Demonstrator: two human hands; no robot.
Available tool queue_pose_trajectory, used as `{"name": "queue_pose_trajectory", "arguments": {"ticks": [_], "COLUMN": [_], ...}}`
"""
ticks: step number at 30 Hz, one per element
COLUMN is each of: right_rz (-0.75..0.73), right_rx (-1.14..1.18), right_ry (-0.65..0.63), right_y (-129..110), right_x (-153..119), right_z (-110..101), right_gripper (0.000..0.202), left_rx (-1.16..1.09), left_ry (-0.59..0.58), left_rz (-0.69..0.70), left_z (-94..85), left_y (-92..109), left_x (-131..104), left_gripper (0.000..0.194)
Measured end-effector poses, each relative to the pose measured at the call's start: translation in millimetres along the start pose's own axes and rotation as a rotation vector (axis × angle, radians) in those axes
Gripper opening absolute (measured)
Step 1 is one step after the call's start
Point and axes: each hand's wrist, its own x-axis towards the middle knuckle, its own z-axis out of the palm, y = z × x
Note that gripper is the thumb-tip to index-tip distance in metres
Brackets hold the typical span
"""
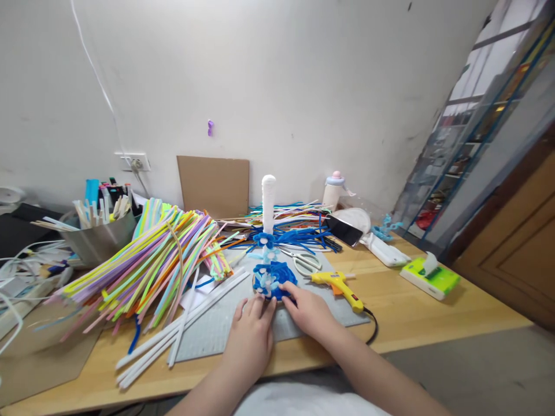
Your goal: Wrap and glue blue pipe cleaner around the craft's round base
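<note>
A pipe-cleaner craft stands upright on the grey mat in front of me. Its round base is dark blue, with blue and pale flowers at the front. From the base rises a fuzzy white post with a dark blue flower partway up. At the front edge of the base, the curled fingers of my left hand press against it. My right hand grips the base's right front edge between thumb and fingers. The fingertips are partly hidden against the blue fuzz.
A yellow glue gun and scissors lie right of the craft. Bundled colored pipe cleaners and white sticks spread left. Behind are blue pipe cleaners and a phone; a tissue pack sits far right.
</note>
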Motion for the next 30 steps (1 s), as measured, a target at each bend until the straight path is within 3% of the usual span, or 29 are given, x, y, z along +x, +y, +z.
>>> {"name": "queue_pose_trajectory", "arguments": {"ticks": [3, 6, 8, 11, 15, 19, 23, 30], "right_rz": [0.004, 0.011, 0.015, 0.010, 0.034, 0.037, 0.034, 0.073], "right_rx": [-0.019, -0.024, -0.017, 0.002, -0.005, -0.007, -0.007, 0.034], "right_ry": [0.003, -0.001, -0.006, -0.008, -0.012, -0.012, 0.007, 0.052], "right_y": [-1.0, -1.9, -2.3, -2.7, -4.0, -5.8, -6.4, -1.9], "right_x": [-0.8, -1.5, -1.8, -2.5, -3.1, -3.8, -4.8, -9.3], "right_z": [-0.2, -0.6, -0.9, -1.3, -1.9, -2.8, -2.2, 0.4], "right_gripper": [0.033, 0.033, 0.034, 0.034, 0.034, 0.033, 0.033, 0.024], "left_rx": [-0.088, -0.145, -0.172, -0.240, -0.315, -0.412, -0.448, -0.370], "left_ry": [0.022, 0.096, 0.124, 0.066, -0.010, -0.094, -0.126, -0.073], "left_rz": [-0.037, -0.208, -0.261, -0.161, -0.033, 0.103, 0.113, 0.026], "left_z": [1.5, 6.6, 9.5, 7.7, -0.8, -1.0, 4.3, 9.6], "left_y": [-6.3, -18.7, -27.4, -36.2, -43.9, -54.0, -57.7, -47.9], "left_x": [-5.0, -0.5, 8.2, 28.0, 55.8, 69.9, 70.6, 68.1], "left_gripper": [0.047, 0.036, 0.042, 0.051, 0.025, 0.023, 0.020, 0.023]}}
